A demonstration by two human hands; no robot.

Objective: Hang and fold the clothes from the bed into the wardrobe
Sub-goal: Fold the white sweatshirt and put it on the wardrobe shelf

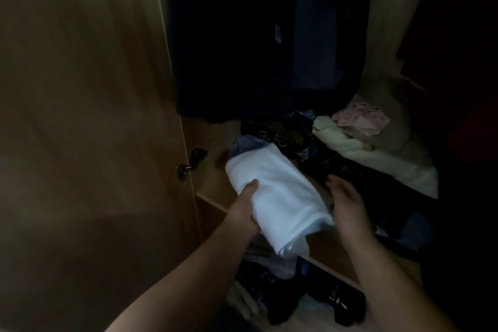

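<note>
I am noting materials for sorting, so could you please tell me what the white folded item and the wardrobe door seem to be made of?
White folded item: soft matte fabric, probably cotton knit; it bends and creases in the left hand. Wardrobe door: smooth brown wood-look panel, likely laminated board, though dim light hides any grain. Its knob looks like shiny metal.

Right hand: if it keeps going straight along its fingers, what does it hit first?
Probably the dark clothes pile on the wardrobe shelf, just past the fingertips of the open right hand. Depth is unclear in the dim picture. The folded white garment lies beside it, not ahead.
</note>
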